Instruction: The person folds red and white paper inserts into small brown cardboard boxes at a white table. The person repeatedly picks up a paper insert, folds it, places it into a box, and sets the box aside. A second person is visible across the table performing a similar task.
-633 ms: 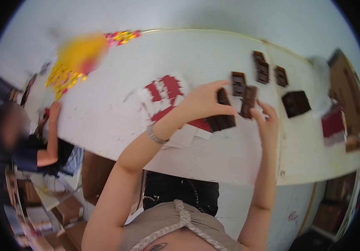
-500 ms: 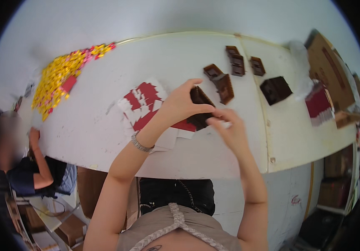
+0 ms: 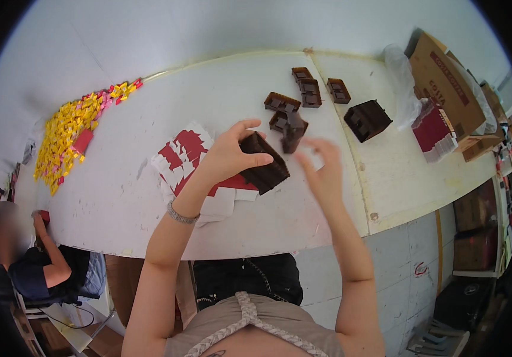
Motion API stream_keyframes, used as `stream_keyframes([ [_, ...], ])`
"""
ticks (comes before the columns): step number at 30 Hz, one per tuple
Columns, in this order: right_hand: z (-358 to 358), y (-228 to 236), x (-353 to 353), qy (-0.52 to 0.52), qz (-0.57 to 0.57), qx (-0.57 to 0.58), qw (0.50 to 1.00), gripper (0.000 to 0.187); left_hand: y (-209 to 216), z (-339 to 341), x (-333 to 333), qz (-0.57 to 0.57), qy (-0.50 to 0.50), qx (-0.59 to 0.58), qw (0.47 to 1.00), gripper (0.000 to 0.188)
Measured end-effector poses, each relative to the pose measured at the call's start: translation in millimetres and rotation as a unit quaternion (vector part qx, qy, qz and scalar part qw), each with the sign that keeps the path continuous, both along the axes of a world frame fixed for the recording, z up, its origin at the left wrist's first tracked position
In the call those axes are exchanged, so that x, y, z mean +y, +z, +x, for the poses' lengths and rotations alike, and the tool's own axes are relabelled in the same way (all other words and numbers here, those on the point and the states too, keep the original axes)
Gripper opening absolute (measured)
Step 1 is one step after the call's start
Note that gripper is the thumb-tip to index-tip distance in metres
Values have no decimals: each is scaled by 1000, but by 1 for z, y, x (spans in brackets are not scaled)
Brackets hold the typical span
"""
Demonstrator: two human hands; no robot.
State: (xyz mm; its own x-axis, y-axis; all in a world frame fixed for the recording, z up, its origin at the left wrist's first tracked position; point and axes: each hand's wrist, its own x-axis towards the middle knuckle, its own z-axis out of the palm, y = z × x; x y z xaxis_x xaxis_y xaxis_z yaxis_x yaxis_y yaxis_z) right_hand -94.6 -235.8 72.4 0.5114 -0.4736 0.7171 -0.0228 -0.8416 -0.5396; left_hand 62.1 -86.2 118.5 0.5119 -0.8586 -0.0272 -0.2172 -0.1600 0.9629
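My left hand grips a stack of nested dark brown plastic trays above the white table. Just right of it, my right hand is slightly blurred, its thumb and fingers apart with nothing seen between them. Beyond its fingertips a single brown tray stands tilted and smeared by motion, apart from the hand. It partly covers another tray. Several more loose trays, one of them a compartment tray, lie behind. Under my left hand is a pile of flat red-and-white card pieces, partly hidden by my arm.
A taller stack of brown trays stands to the right, near a red stack of cards, a clear plastic bag and a cardboard box. Yellow and pink wrapped pieces are heaped far left. A co-worker's hand holds something red.
My right hand has moved away from the stack in my left hand. A separate tray now tilts among the loose ones. The whole view has shifted somewhat.
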Motion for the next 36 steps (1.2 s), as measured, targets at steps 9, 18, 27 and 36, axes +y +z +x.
stream_keyframes([
  [9, 0, 2, 14, 249, 467, 121, 840, 8, -2, -3, -4, -11, -38, 0, 999, 67],
  [18, 3, 3, 4, -9, 150, -6, 989, 22, -2, 3, -1, -6, -7, -12, 1000, 69],
  [27, -4, -6, -10, 95, 353, -35, 930, 22, 10, 0, -2, -3, -30, -20, 999, 76],
  [36, 2, 4, 33, 152, 274, 113, 943, 15, 3, -1, -3, -11, -50, -86, 995, 75],
])
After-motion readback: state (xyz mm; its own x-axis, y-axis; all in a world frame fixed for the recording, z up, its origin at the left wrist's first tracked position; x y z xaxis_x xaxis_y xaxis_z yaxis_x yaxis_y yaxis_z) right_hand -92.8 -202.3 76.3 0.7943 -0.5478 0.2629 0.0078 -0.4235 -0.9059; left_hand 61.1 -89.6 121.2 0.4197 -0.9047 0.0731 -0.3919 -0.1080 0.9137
